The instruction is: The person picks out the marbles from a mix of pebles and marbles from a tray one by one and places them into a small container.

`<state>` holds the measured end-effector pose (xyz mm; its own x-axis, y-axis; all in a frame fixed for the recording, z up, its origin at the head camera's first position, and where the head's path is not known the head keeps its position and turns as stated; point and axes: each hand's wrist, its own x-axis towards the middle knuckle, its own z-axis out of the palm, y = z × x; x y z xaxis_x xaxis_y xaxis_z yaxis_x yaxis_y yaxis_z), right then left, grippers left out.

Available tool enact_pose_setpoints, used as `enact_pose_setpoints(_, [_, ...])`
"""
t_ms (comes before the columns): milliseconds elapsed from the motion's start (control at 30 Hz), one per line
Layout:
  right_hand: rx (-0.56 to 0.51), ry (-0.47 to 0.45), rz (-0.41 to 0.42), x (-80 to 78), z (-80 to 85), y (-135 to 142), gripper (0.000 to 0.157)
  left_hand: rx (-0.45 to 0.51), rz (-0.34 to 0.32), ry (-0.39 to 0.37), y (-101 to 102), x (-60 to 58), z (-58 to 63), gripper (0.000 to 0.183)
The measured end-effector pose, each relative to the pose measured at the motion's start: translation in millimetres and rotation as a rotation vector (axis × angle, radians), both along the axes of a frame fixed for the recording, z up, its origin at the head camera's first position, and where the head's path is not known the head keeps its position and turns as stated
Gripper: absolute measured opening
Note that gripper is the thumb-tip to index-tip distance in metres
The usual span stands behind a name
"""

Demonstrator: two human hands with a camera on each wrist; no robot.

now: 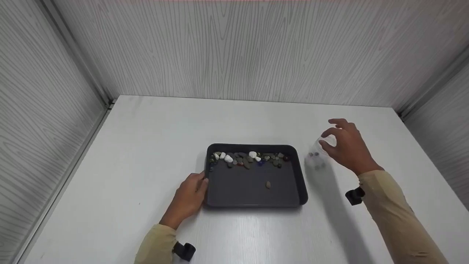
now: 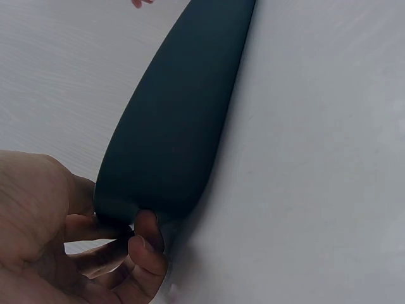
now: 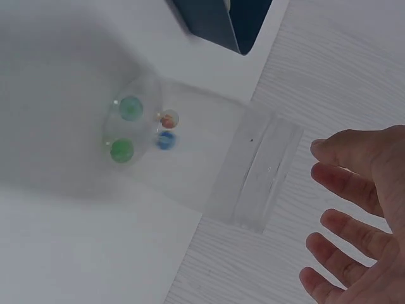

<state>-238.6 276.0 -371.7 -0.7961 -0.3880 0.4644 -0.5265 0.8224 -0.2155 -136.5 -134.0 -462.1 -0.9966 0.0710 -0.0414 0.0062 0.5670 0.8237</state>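
Note:
A dark grey rectangular tray (image 1: 238, 190) lies on the table, with pebbles, white stones and glass marbles gathered along its far side. One brownish pebble (image 1: 268, 184) rests apart, nearer the front. My left hand (image 1: 188, 194) grips the tray's left edge; the left wrist view has its fingers (image 2: 147, 253) curled at the tray's corner. Right of the tray is a clear zip bag (image 3: 196, 145) with several coloured marbles, among them a green marble (image 3: 121, 150) and a blue marble (image 3: 166, 140). Beside the bag's top, my right hand (image 1: 344, 146) holds nothing, its fingers apart and loosely bent.
The white table (image 1: 154, 146) is bounded by a grey wood-grain panel (image 1: 220, 51) at the back and further panels at left and right. The tray's raised rim (image 1: 301, 179) faces the bag.

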Motion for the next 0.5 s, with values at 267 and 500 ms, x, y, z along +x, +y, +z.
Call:
enact_pose_setpoints(267, [0.022, -0.065, 0.034, -0.6, -3.7, -42, 0.013, 0.004, 0.005, 0.010, -1, 0.7, -1.4, 0.042])
enact_pose_setpoints(500, [0.057, -0.119, 0.080, -3.1, -13.7, -81, 0.013, -0.001, 0.001, -0.019, -1, -0.5, -1.4, 0.045])
